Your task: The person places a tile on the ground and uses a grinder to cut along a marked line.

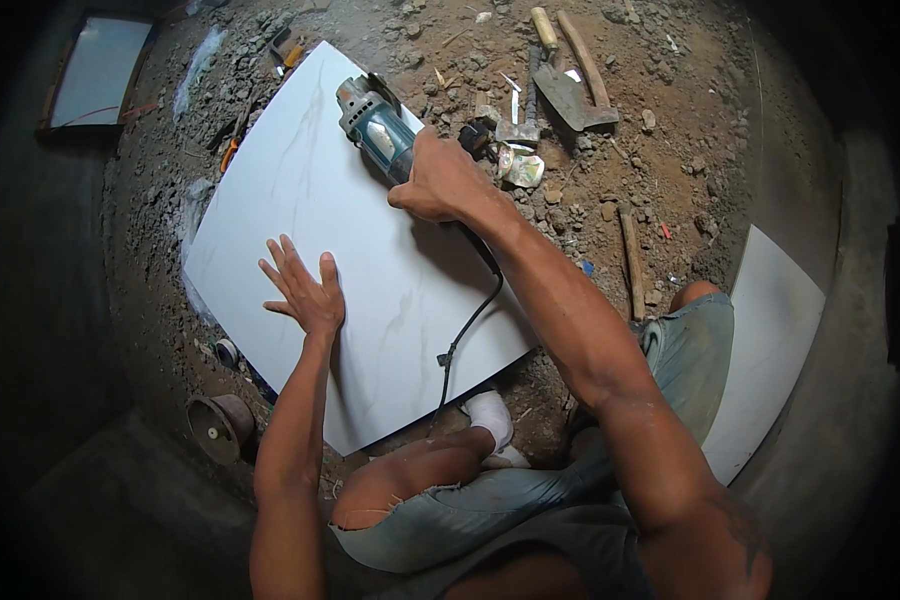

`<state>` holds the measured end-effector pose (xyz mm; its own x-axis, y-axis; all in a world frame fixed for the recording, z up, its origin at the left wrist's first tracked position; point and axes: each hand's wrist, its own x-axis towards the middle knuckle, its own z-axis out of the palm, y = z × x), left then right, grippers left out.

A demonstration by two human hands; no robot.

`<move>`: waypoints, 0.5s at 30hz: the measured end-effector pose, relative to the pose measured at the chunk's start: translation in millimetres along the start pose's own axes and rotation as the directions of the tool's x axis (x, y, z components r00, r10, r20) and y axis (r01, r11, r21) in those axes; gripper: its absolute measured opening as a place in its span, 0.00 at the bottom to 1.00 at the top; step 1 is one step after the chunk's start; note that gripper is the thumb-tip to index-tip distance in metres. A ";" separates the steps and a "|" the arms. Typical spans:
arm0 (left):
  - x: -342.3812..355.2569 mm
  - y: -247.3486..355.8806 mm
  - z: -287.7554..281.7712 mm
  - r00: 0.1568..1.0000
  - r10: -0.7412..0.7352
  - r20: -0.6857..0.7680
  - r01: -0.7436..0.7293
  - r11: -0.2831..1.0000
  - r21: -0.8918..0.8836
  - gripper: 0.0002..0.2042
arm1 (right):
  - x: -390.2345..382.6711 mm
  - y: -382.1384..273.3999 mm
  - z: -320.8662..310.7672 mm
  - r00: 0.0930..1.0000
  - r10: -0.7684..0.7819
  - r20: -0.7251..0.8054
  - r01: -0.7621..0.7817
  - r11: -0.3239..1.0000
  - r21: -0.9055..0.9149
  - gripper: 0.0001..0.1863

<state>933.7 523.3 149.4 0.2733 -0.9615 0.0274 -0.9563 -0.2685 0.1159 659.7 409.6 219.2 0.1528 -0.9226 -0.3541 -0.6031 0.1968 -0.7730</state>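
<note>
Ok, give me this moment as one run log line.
left hand: spread on white tile | right hand: gripping grinder, near tile's upper-right edge | cord: across tile | nearby: trowel

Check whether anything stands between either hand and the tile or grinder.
Nothing visible does: the left hand is spread on the white tile, and the right hand grips the grinder. The black cord crosses the tile apart from the left hand.
</note>
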 end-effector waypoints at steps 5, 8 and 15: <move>-0.9 1.6 3.6 1.000 -0.002 -0.001 0.002 1.000 -0.008 0.41 | -0.8 2.1 -2.3 1.000 0.002 0.013 -0.002 1.000 -0.005 0.36; -0.8 -0.9 2.9 1.000 -0.006 -0.002 0.006 1.000 0.007 0.41 | -4.8 -5.0 -6.8 1.000 0.011 0.028 -0.011 1.000 0.000 0.35; -0.2 2.2 2.0 1.000 -0.001 -0.006 0.001 1.000 -0.015 0.41 | -6.9 4.7 -2.5 1.000 0.004 0.011 -0.004 1.000 -0.002 0.35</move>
<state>931.3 522.7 147.7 0.2746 -0.9610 0.0337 -0.9544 -0.2682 0.1311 653.9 416.0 219.4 0.1594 -0.9182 -0.3627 -0.6053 0.1993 -0.7706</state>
